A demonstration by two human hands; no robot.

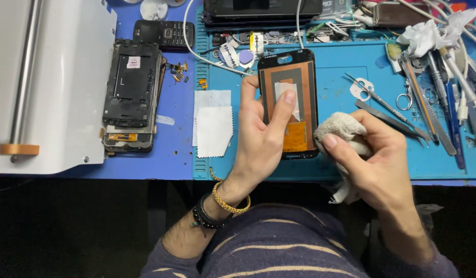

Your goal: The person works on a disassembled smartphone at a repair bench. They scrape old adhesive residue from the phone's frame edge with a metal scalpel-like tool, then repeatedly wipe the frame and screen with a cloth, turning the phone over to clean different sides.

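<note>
L hand [258, 136] pressing flat, R hand [374, 162] clenched

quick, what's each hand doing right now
Left hand: fingers pressed on the phone screen panel, pinning it to the blue mat.
Right hand: closed on a cloth wad.
</note>
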